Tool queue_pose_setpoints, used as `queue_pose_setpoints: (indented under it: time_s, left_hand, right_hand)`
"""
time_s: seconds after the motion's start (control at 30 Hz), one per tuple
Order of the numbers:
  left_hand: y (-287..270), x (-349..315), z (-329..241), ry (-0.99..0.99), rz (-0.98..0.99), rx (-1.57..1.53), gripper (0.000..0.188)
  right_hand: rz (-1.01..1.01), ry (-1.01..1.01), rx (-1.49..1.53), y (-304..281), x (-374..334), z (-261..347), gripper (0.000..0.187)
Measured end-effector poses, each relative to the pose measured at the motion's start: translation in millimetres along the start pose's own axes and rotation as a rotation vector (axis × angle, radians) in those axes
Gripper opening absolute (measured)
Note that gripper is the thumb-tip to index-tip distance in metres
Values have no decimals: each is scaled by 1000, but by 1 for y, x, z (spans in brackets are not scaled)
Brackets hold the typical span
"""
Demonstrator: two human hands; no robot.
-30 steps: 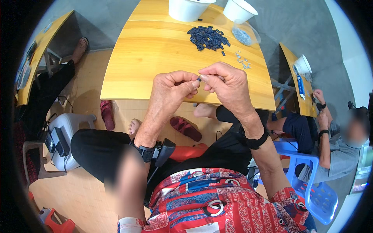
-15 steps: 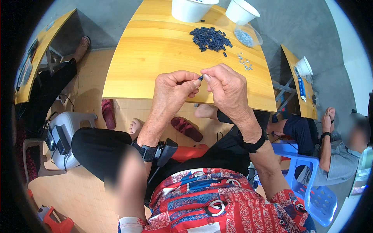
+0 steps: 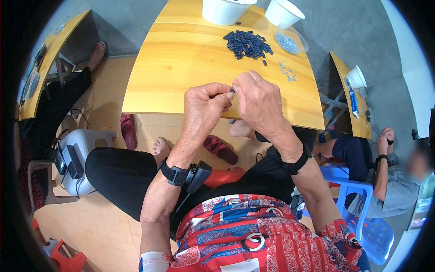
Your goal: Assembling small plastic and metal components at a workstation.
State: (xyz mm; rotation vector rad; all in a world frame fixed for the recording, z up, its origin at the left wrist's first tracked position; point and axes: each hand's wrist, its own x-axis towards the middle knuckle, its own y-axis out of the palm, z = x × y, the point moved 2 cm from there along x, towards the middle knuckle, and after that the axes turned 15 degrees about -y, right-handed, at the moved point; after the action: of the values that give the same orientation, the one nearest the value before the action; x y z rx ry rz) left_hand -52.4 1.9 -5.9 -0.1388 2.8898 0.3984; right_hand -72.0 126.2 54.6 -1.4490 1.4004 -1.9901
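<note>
My left hand [image 3: 205, 106] pinches a small dark blue plastic piece [image 3: 232, 91] between thumb and fingertips, just above the table's near edge. Against it, my right hand [image 3: 260, 103] has its thumb and forefinger closed at the piece's far end. Whatever those right fingers hold is hidden behind them. Beyond my hands, a pile of similar dark blue plastic pieces [image 3: 247, 45] lies on the wooden table [image 3: 172, 77]. To its right are several tiny silver metal parts [image 3: 288, 72], loose on the wood.
Two white tubs, one larger [image 3: 226, 11] and one smaller [image 3: 283, 14], stand at the table's far side. A clear shallow dish [image 3: 287, 44] holds more silver parts. A person sits on the right near a blue plastic chair [image 3: 362, 213]; a grey stool [image 3: 84, 158] stands left.
My right hand has turned and shifted slightly left, bringing its fingers closer over the blue piece. The left hand keeps its pinch. The whole view has shifted slightly.
</note>
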Motion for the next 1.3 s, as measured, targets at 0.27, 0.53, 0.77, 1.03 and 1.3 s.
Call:
queue_pose_setpoints:
  time_s: [0.27, 0.53, 0.77, 1.03, 1.3]
  left_hand:
    - [1, 5, 7, 90, -81, 92, 8]
    - [-6, 5, -4, -55, 85, -85, 8]
    - [-9, 7, -5, -100, 160, -151, 10]
    - [-5, 5, -6, -133, 199, -187, 12]
    - [-8, 7, -5, -154, 220, -212, 13]
  right_hand:
    - [7, -32, -36, 10, -1, 1, 12]
    - [-90, 267, 445, 5, -2, -13, 9]
    - [-104, 459, 673, -1, -3, -13, 10]
    - [-123, 521, 748, -5, -9, -16, 14]
    - [-122, 208, 513, -13, -14, -5, 27]
